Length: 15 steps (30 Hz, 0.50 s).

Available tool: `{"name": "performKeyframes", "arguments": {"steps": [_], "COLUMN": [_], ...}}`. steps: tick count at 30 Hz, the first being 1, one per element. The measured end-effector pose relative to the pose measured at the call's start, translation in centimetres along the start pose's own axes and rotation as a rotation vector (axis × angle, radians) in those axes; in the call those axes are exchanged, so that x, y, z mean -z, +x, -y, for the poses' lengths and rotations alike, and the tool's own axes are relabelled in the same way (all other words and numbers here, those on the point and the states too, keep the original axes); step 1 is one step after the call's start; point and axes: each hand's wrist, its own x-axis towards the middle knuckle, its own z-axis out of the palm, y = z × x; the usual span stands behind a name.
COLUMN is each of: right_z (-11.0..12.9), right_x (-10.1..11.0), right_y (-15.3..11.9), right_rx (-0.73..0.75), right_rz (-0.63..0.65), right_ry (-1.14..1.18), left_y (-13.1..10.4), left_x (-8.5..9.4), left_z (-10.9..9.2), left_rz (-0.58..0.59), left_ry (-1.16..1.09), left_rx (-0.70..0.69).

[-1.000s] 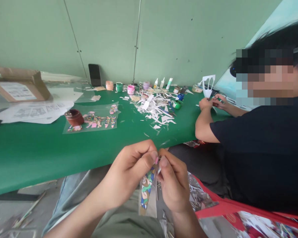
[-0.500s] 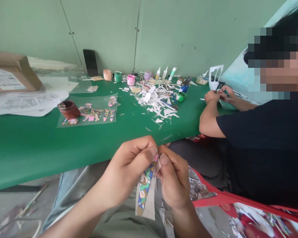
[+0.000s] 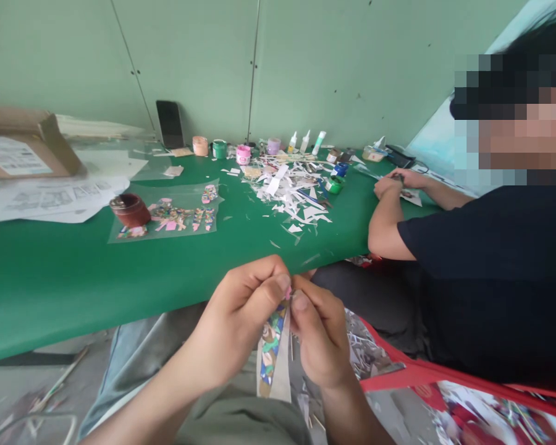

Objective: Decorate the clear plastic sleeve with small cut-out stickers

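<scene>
Low in the frame's centre, a narrow colour-printed paper strip with pale backing [image 3: 273, 355] hangs over the lap, pinched at its top edge between the left hand [image 3: 241, 321] and right hand [image 3: 322, 337]. It looks light, limp and easily torn; fingertip pinches near the corner suit it. Above lies the green table [image 3: 65, 278].

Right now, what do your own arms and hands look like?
Both arms are bare, with no sleeves, gloves, watch or rings showing. The left hand and right hand have short, plain nails. Below them I wear a grey-green top and light blue jeans.
</scene>
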Motion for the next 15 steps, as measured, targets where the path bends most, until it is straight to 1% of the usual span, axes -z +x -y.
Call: {"name": "performKeyframes", "arguments": {"steps": [3,6,8,10,12,13,15], "right_z": [-0.1,-0.3,-0.4,-0.4,-0.3,-0.2,0.0], "right_x": [0.1,0.3,0.3,0.3,0.2,0.2,0.3], "right_y": [0.1,0.3,0.7,1.1,1.4,1.5,1.6], "right_rx": [-0.002,-0.039,-0.092,-0.165,-0.225,-0.234,-0.217], "right_rz": [0.009,0.029,0.048,0.046,-0.005,-0.043,-0.109], "right_ry": [-0.007,0.029,0.123,0.261,0.361,0.370,0.297], "left_y": [0.2,0.3,0.4,0.5,0.6,0.7,0.6], "left_x": [0.0,0.1,0.1,0.2,0.3,0.4,0.5], "left_z": [0.1,0.3,0.4,0.5,0.5,0.5,0.5], "left_rz": [-0.015,-0.026,-0.037,-0.072,-0.121,-0.141,-0.163], "left_ry": [0.003,0.009,0.007,0.042,0.129,0.185,0.297], "left_rx": [-0.002,0.001,0.010,-0.003,-0.042,-0.063,-0.092]}}
